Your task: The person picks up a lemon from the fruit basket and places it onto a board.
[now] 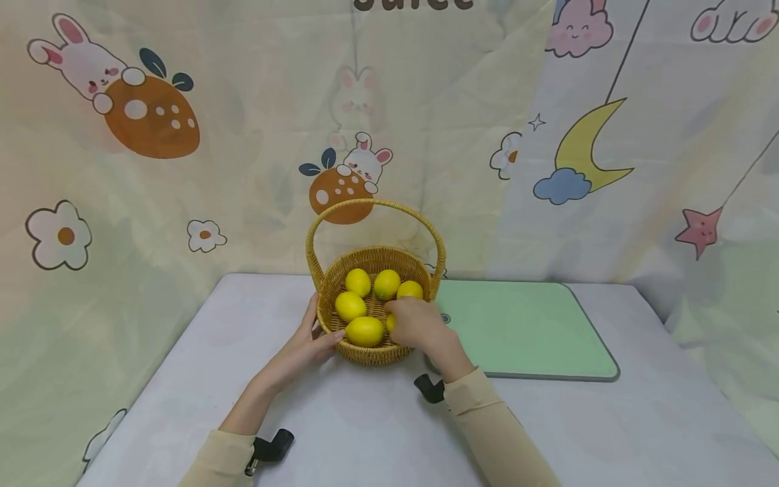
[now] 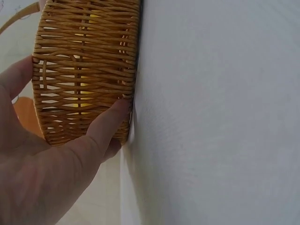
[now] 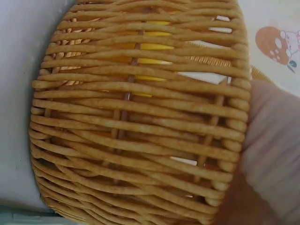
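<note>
A round woven basket (image 1: 371, 352) with a tall looped handle (image 1: 374, 205) stands on the desk (image 1: 341, 433), near the middle and toward the back. Inside it lie yellow lemons (image 1: 365, 331). Five show plainly: three in a row at the back and two nearer the front.

The right hand (image 1: 416, 325) reaches over the near rim and into the basket. Its fingers are bent down among the lemons, and a bit of yellow peeks out beside them. The head view does not show if the hand really grips a lemon, so I cannot tell. In the right wrist view, the basket wall fills the picture and yellow shows through the gaps.

The left hand (image 1: 309, 345) rests against the left outside wall of the basket. Its fingers are straight and loose, just touching the weave and not curled round it. The left wrist view shows the thumb (image 2: 110, 123) pressed flat on the woven side low down.

Just to the right of the basket lies a flat green board (image 1: 523, 331) on the desk. Behind the desk hangs a cloth (image 1: 182, 135) with bunnies, flowers, a moon and a star.
</note>
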`<state>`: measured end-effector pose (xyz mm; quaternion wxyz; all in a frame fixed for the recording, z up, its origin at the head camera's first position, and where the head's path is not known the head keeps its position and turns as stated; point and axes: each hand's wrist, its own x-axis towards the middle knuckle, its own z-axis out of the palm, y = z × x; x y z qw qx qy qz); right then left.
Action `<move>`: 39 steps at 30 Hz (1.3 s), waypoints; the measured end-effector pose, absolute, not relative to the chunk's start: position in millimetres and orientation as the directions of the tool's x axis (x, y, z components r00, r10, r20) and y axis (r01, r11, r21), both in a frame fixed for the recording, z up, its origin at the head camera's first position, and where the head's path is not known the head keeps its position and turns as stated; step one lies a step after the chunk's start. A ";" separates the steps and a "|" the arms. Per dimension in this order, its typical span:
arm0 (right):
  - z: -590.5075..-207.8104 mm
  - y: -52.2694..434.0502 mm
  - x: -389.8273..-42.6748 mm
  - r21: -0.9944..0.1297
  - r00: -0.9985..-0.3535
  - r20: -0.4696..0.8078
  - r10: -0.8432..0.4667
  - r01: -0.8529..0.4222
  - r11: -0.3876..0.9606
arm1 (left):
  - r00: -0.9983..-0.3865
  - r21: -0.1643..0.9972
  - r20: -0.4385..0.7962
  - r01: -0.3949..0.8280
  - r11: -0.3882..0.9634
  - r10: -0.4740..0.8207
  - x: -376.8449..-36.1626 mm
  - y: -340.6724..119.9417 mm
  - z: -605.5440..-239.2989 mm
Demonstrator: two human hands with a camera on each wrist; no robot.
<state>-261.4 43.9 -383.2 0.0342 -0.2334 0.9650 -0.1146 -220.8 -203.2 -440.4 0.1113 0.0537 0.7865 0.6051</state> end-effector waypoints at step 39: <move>-338.9 149.5 -263.0 -0.605 -0.837 0.067 -0.543 -0.467 0.645 | -0.965 0.967 -0.112 -0.050 0.251 0.239 -220.4 -202.7 -438.9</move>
